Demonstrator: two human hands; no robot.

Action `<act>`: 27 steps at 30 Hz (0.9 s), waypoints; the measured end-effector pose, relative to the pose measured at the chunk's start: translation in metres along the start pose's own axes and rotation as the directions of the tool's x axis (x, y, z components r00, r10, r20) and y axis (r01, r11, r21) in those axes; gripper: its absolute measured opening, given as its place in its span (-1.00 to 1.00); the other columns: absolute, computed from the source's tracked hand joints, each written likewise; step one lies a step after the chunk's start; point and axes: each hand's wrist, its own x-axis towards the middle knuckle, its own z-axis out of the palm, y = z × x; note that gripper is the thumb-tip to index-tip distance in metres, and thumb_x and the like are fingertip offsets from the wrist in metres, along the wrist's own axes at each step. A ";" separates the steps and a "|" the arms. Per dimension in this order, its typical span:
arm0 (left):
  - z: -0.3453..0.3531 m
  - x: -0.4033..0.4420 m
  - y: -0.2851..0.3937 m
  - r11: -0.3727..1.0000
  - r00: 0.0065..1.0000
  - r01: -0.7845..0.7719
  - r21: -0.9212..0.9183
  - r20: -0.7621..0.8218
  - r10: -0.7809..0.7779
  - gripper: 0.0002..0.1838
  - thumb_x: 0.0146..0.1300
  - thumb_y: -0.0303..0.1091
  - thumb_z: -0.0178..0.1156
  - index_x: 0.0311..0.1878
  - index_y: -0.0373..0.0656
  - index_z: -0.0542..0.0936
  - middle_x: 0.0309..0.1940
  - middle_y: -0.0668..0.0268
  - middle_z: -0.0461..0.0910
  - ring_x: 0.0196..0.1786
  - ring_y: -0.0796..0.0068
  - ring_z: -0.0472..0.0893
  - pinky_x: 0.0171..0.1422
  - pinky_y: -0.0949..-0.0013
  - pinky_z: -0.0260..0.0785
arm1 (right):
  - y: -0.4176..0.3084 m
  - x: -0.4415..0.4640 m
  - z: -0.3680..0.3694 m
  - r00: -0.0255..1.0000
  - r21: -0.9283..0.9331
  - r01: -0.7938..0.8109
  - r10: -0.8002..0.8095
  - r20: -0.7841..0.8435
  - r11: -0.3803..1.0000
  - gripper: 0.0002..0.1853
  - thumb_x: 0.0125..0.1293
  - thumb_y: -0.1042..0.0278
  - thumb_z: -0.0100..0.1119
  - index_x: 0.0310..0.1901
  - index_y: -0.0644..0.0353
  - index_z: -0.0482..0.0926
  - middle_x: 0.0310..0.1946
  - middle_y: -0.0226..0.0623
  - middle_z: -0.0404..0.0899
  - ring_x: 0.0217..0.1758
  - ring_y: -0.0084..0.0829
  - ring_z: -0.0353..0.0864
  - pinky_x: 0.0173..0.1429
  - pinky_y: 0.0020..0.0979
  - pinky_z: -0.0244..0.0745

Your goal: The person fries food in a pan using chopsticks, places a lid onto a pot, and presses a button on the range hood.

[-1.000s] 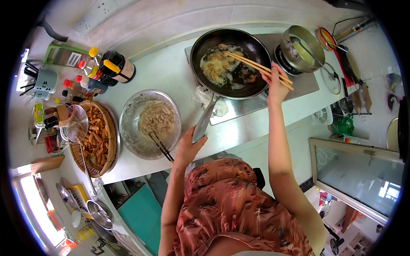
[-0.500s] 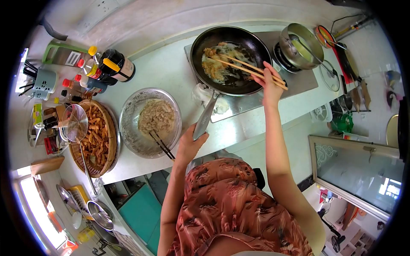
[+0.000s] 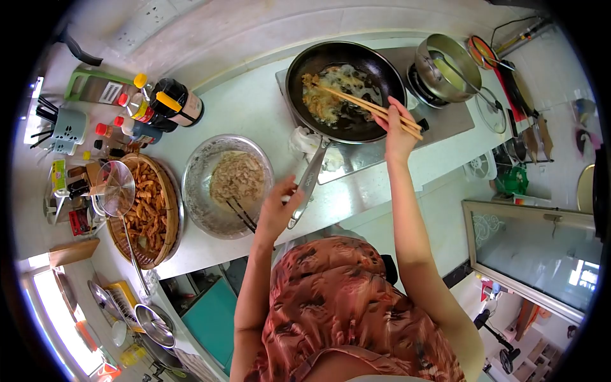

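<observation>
My right hand (image 3: 399, 132) grips a pair of long wooden chopsticks (image 3: 356, 100), their tips in a dark frying pan (image 3: 382, 63). Battered pieces (image 3: 324, 105) fry in bubbling oil on the pan's left side. Just left of the pan's grey handle (image 3: 310, 181), my left hand (image 3: 278, 209) has its fingers apart and holds nothing; whether it still touches the handle is hard to see. A metal bowl (image 3: 192, 191) of pale batter-coated pieces (image 3: 237, 178) stands left of that hand, with dark chopsticks (image 3: 242, 216) leaning in it.
On the left, a wicker basket (image 3: 170, 239) holds browned fried pieces, with a wire skimmer (image 3: 116, 188) over its edge. Sauce bottles (image 3: 178, 102) stand behind. A steel pot (image 3: 439, 48) with a ladle sits right of the pan. A white cloth (image 3: 302, 141) lies by the handle.
My left hand has let go of the pan handle and shifted slightly left. My right hand has moved a little left and down, and the chopsticks have drawn closer together.
</observation>
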 end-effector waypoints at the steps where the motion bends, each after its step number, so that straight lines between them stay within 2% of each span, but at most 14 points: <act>1: -0.002 0.006 -0.001 0.998 0.998 -0.049 0.047 -0.036 0.051 -0.57 0.26 -0.27 0.21 0.13 -0.31 0.47 -0.20 0.20 0.61 -0.24 0.48 0.59 -0.20 0.42 0.43 | -0.006 -0.005 -0.005 1.000 -0.009 -0.010 0.010 -0.005 1.000 -0.75 0.38 0.44 0.03 -0.01 0.40 0.54 -0.23 -0.19 0.57 -0.27 -0.38 0.67 -0.20 -0.50 0.67; 2: -0.004 0.012 0.000 0.991 0.992 -0.097 0.095 -0.068 0.103 -0.57 0.27 -0.28 0.20 0.13 -0.30 0.47 -0.20 0.21 0.61 -0.26 0.49 0.59 -0.22 0.44 0.43 | -0.012 -0.010 -0.010 1.000 -0.019 -0.020 0.020 -0.010 1.000 -0.75 0.38 0.44 0.03 -0.01 0.41 0.54 -0.23 -0.18 0.58 -0.27 -0.37 0.67 -0.19 -0.50 0.67; 5: -0.001 0.024 0.023 0.975 0.999 0.025 -0.220 0.032 -0.018 -0.62 0.30 -0.34 0.16 0.14 -0.28 0.47 -0.17 0.24 0.61 -0.23 0.49 0.63 -0.25 0.49 0.43 | -0.024 -0.027 -0.020 0.999 -0.004 -0.027 0.027 -0.037 1.000 -0.75 0.38 0.44 0.05 0.00 0.40 0.54 -0.22 -0.14 0.59 -0.27 -0.37 0.68 -0.19 -0.53 0.66; 8: 0.017 0.035 0.052 0.968 0.958 0.140 -0.209 0.274 -0.080 -0.62 0.34 -0.36 0.07 0.17 -0.32 0.45 -0.04 0.21 0.59 -0.11 0.49 0.60 -0.08 0.50 0.44 | -0.033 -0.048 -0.027 0.998 -0.168 0.067 -0.066 0.012 0.984 -0.78 0.37 0.44 0.07 -0.04 0.34 0.59 -0.20 -0.18 0.62 -0.26 -0.44 0.66 -0.21 -0.53 0.62; 10: 0.037 0.045 0.057 0.946 0.923 0.157 -0.284 0.384 -0.038 -0.61 0.38 -0.31 0.03 0.17 -0.37 0.43 -0.04 0.16 0.58 -0.10 0.44 0.61 -0.07 0.46 0.47 | -0.037 -0.065 -0.025 0.989 -0.266 0.147 -0.134 0.065 0.953 -0.82 0.33 0.48 0.12 -0.09 0.26 0.63 -0.24 -0.25 0.64 -0.28 -0.48 0.64 -0.23 -0.51 0.57; 13: 0.062 0.053 0.074 0.866 0.874 0.276 -0.416 0.483 -0.047 -0.58 0.42 -0.22 -0.02 0.15 -0.41 0.42 -0.05 0.11 0.58 -0.10 0.38 0.63 -0.05 0.39 0.50 | -0.050 -0.087 -0.028 0.940 -0.545 0.337 -0.238 0.245 0.768 -0.82 0.27 0.52 0.16 -0.10 0.21 0.64 -0.28 -0.25 0.63 -0.31 -0.46 0.63 -0.26 -0.49 0.53; 14: 0.067 0.054 0.079 0.825 0.860 0.330 -0.458 0.507 -0.062 -0.56 0.44 -0.19 -0.03 0.14 -0.42 0.42 -0.06 0.09 0.58 -0.10 0.36 0.63 -0.04 0.37 0.51 | -0.058 -0.094 -0.025 0.907 -0.568 0.420 -0.310 0.284 0.708 -0.82 0.21 0.53 0.23 -0.14 0.19 0.64 -0.30 -0.24 0.62 -0.32 -0.40 0.63 -0.26 -0.45 0.51; 17: 0.080 0.060 0.076 0.683 0.802 0.494 -0.538 0.585 -0.119 -0.54 0.45 -0.12 -0.05 0.11 -0.39 0.44 -0.09 0.09 0.58 -0.10 0.35 0.63 -0.01 0.34 0.52 | -0.071 -0.117 -0.023 0.877 -0.591 0.479 -0.325 0.354 0.649 -0.85 0.18 0.52 0.27 -0.19 0.20 0.63 -0.30 -0.24 0.62 -0.31 -0.35 0.64 -0.25 -0.45 0.53; 18: 0.081 0.058 0.079 0.652 0.796 0.522 -0.550 0.588 -0.142 -0.60 0.43 -0.18 -0.01 0.05 -0.38 0.47 -0.15 0.12 0.59 -0.14 0.37 0.64 -0.04 0.32 0.54 | -0.067 -0.123 -0.026 0.855 -0.611 0.519 -0.346 0.386 0.598 -0.82 0.15 0.51 0.30 -0.19 0.20 0.60 -0.28 -0.24 0.62 -0.29 -0.30 0.64 -0.24 -0.43 0.55; 21: 0.077 0.057 0.080 0.763 0.766 0.500 -0.410 0.621 -0.167 -0.66 0.40 -0.24 0.03 -0.01 -0.38 0.51 -0.22 0.15 0.60 -0.22 0.39 0.64 -0.13 0.35 0.57 | -0.063 -0.139 -0.026 0.829 -0.601 0.560 -0.378 0.413 0.570 -0.79 0.14 0.51 0.31 -0.16 0.21 0.57 -0.26 -0.23 0.61 -0.26 -0.28 0.65 -0.23 -0.43 0.57; 22: 0.076 0.057 0.079 0.779 0.778 0.480 -0.403 0.606 -0.166 -0.70 0.36 -0.28 0.07 -0.10 -0.38 0.53 -0.29 0.16 0.61 -0.31 0.41 0.65 -0.23 0.39 0.58 | -0.062 -0.143 -0.026 0.832 -0.611 0.554 -0.364 0.418 0.565 -0.77 0.14 0.50 0.31 -0.15 0.21 0.55 -0.21 -0.21 0.60 -0.25 -0.27 0.66 -0.24 -0.41 0.57; 25: 0.065 0.063 0.079 0.808 0.742 0.505 -0.303 0.631 -0.227 -0.70 0.34 -0.27 0.08 -0.13 -0.39 0.53 -0.30 0.15 0.60 -0.35 0.41 0.65 -0.26 0.41 0.58 | -0.063 -0.153 -0.024 0.834 -0.595 0.548 -0.328 0.444 0.588 -0.78 0.14 0.51 0.30 -0.16 0.20 0.56 -0.18 -0.20 0.59 -0.24 -0.26 0.66 -0.24 -0.40 0.59; 27: 0.060 0.070 0.077 0.818 0.742 0.509 -0.270 0.619 -0.257 -0.69 0.30 -0.26 0.09 -0.14 -0.37 0.53 -0.31 0.10 0.61 -0.37 0.35 0.66 -0.29 0.41 0.58 | -0.057 -0.158 -0.025 0.813 -0.602 0.577 -0.320 0.486 0.552 -0.77 0.13 0.52 0.28 -0.15 0.19 0.56 -0.13 -0.19 0.58 -0.23 -0.25 0.66 -0.22 -0.39 0.60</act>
